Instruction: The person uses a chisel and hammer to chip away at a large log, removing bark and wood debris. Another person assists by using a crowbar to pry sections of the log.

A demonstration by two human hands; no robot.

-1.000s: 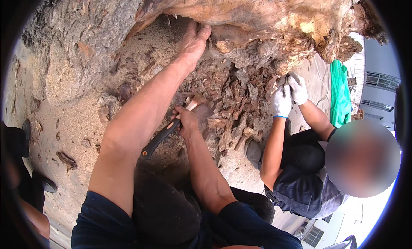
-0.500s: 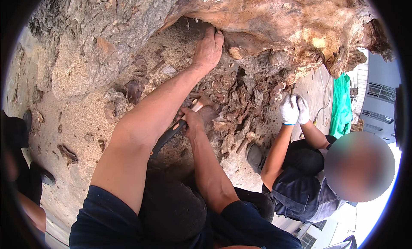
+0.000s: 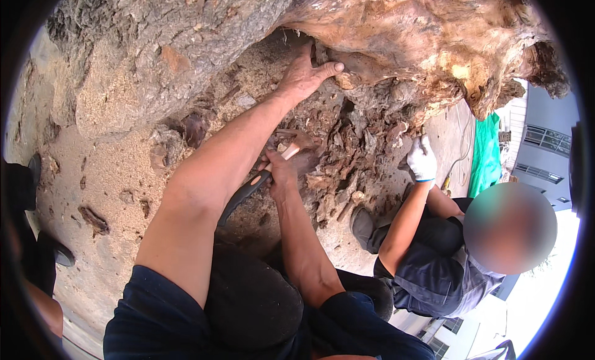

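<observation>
Since the last frame, L thumb has swung out to the right, away from the fingers; the co-worker's white glove (image 3: 423,161) at far right has shifted & now largely hides its mate.

L hand (image 3: 305,76): arm reaches up & right from lower left, elbow slightly bent, back of hand showing, thumb spread wide. Fingers go up into shadow under the log (image 3: 421,40), so can't tell if they pinch anything. Rough bark (image 3: 155,62) is up & left of it.

R hand (image 3: 282,171): below L hand, forearm angled up & left, fingers wrapped around the tool (image 3: 246,192) near the front of its black handle. Handle slants down-left from the fist, toward L forearm; pale neck points up-right, far end blurred. Wood chips (image 3: 347,149) are heaped just right of R hand; sandy ground (image 3: 111,180) well to its left.
</observation>
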